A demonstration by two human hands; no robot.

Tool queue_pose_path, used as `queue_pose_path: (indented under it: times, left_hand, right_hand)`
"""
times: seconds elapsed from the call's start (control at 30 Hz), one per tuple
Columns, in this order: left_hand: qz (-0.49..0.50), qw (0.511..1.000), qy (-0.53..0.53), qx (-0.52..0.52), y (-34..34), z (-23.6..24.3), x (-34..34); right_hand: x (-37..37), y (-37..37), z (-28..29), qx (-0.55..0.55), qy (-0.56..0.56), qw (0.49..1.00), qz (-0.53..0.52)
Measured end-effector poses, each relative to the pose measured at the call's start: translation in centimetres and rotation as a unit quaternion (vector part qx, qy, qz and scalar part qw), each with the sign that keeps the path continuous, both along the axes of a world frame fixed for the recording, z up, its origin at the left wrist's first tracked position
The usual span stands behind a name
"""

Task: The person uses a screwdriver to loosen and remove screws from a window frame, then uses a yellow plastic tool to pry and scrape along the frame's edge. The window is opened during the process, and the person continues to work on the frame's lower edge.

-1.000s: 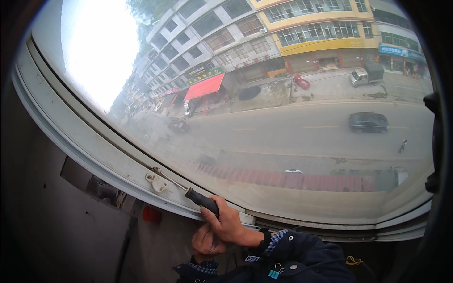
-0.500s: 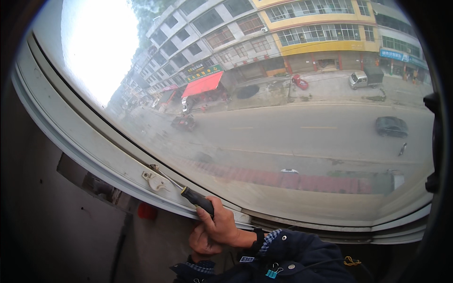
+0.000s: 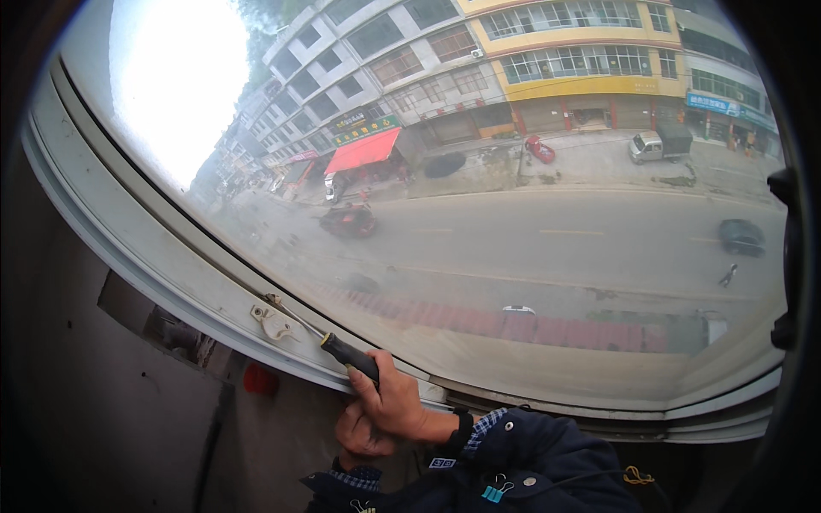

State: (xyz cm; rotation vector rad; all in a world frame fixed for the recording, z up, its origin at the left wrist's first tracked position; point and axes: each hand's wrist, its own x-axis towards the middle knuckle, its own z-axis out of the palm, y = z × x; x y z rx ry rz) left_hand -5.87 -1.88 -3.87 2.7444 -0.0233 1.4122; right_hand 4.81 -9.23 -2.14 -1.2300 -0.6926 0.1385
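My right hand (image 3: 398, 402) grips the black handle of a screwdriver (image 3: 351, 356), its thumb along the handle. The metal shaft slants up and left over the white window frame (image 3: 184, 248). Its tip reaches a small brownish metal piece (image 3: 272, 299) in the frame's groove, beside the glass. Just below the shaft, a pale latch-like fitting (image 3: 274, 323) is fixed to the frame. Tucked under my right wrist, my left hand (image 3: 361, 434) is closed with its fingers curled; whatever it may hold is hidden.
Beyond the hazy window glass (image 3: 513, 256) lie a street with vehicles and a row of buildings. Below the frame are a grey wall (image 3: 94, 368) with a rough recess (image 3: 175, 332) and a red round object (image 3: 260, 379). Blue binder clip (image 3: 496, 489) hangs on my dark jacket.
The view has shifted slightly; both hands and the screwdriver keep nearly the same place against the frame. Outside, the dark car and the red vehicle have moved right.
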Motion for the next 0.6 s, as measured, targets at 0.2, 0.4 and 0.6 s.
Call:
queue_pose_path:
  times: [0.2,0.4,0.6]
  left_hand:
    - [0.018,0.999,-0.003,0.029,-0.3,0.7,0.1]
    - [0.028,0.994,0.109,0.014,-0.2,1.5,-0.2]
    - [-0.032,0.997,0.035,0.062,0.8,1.2,-0.2]
  right_hand:
    - [1.2,0.3,-0.1,-0.004,-0.020,1.000,0.005]
    - [2.0,0.9,-0.7,0.005,-0.054,0.998,0.009]
    - [1.7,0.7,-0.4,0.032,0.016,0.999,0.037]
